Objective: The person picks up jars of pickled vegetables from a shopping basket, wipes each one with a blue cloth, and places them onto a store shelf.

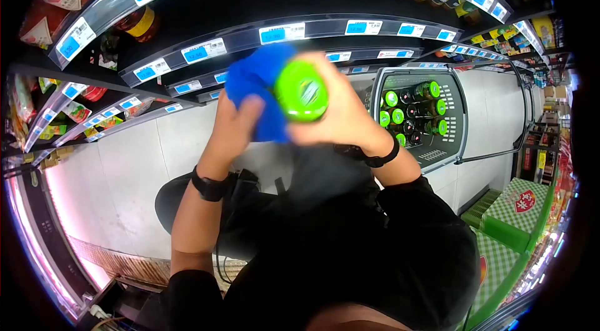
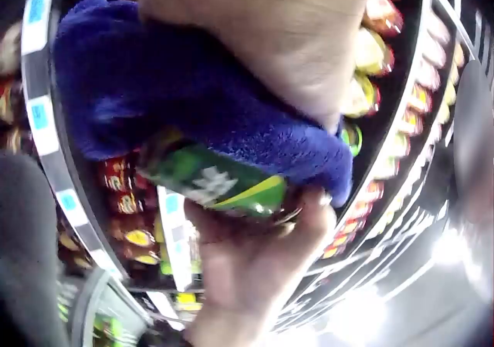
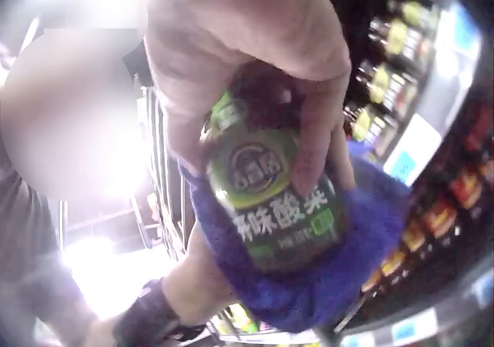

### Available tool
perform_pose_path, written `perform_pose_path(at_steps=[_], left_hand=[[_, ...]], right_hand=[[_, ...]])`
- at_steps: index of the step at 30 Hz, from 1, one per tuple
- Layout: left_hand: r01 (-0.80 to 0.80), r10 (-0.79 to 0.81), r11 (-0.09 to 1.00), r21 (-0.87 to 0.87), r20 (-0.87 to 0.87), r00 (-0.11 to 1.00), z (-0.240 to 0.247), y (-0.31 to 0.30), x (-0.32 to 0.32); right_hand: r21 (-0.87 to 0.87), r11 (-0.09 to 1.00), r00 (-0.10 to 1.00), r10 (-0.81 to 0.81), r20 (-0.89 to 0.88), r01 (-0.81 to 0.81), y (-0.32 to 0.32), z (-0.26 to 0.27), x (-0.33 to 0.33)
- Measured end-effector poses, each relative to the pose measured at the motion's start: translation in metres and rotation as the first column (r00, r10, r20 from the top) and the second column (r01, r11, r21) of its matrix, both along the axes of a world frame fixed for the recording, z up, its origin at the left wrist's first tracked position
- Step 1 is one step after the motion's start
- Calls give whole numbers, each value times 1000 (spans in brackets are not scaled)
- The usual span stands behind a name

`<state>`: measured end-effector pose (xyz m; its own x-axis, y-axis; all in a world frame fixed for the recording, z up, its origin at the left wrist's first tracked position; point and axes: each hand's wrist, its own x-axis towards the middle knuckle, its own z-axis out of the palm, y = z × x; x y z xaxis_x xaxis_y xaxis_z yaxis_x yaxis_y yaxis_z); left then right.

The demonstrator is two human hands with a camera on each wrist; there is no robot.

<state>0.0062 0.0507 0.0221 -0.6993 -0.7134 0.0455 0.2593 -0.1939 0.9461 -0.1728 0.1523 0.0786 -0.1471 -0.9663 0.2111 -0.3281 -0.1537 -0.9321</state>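
Observation:
In the head view my right hand [image 1: 342, 106] grips a glass jar with a bright green lid [image 1: 305, 91], lid tilted toward the camera. My left hand [image 1: 232, 123] holds a blue plush cloth [image 1: 265, 75] against the jar's other end. From the right wrist, the jar [image 3: 285, 200] shows a green label with white characters, its base set into the cloth [image 3: 370, 223]. The left wrist view has the cloth [image 2: 193, 84] wrapped along one side of the jar [image 2: 228, 185], under my left palm.
A grey basket [image 1: 451, 134] on the floor to the right holds several green-lidded and dark-lidded jars. Shelves with price-tag rails [image 1: 281, 34] curve across the front, stocked with jars. Green checkered boxes [image 1: 509, 209] stand at the lower right.

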Motion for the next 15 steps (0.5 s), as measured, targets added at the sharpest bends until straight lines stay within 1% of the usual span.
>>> perform_pose_path(at_steps=[1, 2, 3, 4, 5, 6, 7, 8, 9, 11, 13, 14, 15], left_hand=[[-13, -27, 943, 332, 115, 993, -2, -8, 1], [-42, -3, 847, 529, 83, 997, -3, -13, 3], [-29, 38, 773, 634, -1, 999, -5, -14, 8], [2, 71, 708, 706, -75, 995, -6, -12, 13], [32, 93, 665, 746, -125, 988, -8, -10, 15], [46, 105, 639, 768, -146, 984, -11, -7, 16], [49, 113, 624, 780, -153, 982, -13, -5, 16], [47, 116, 616, 786, -150, 982, -15, -3, 13], [42, 114, 612, 790, -141, 983, -16, -2, 11], [25, 110, 610, 792, -116, 987, -20, -1, 8], [-9, 113, 617, 787, -77, 991, -22, -2, 9], [-21, 107, 626, 779, -60, 992, -22, -2, 10], [-39, 108, 632, 774, -38, 993, -22, -4, 13]], right_hand=[[-91, 990, 963, 79, -256, -105, -4, 7, 1], [-22, 982, 922, 169, -349, -188, -6, 12, 5], [-60, 962, 891, 220, -397, -265, -8, 9, 9], [58, 960, 872, 274, -405, -275, -7, 15, 13], [-53, 966, 880, 207, -428, -253, -10, 11, 13], [-82, 979, 896, 134, -423, -185, -10, 4, 15], [-91, 993, 877, 20, -479, -72, -6, 9, 15], [-232, 973, 915, -107, -390, 15, -9, -1, 18], [-503, 856, 861, -342, -376, 120, -18, -13, 22], [-361, 900, 911, -339, -233, 243, -13, -21, 39], [-509, 772, 883, -467, -46, 381, -29, -47, 53], [-540, 729, 875, -484, 27, 420, -36, -60, 56], [-583, 679, 843, -538, 20, 447, -41, -73, 59]])
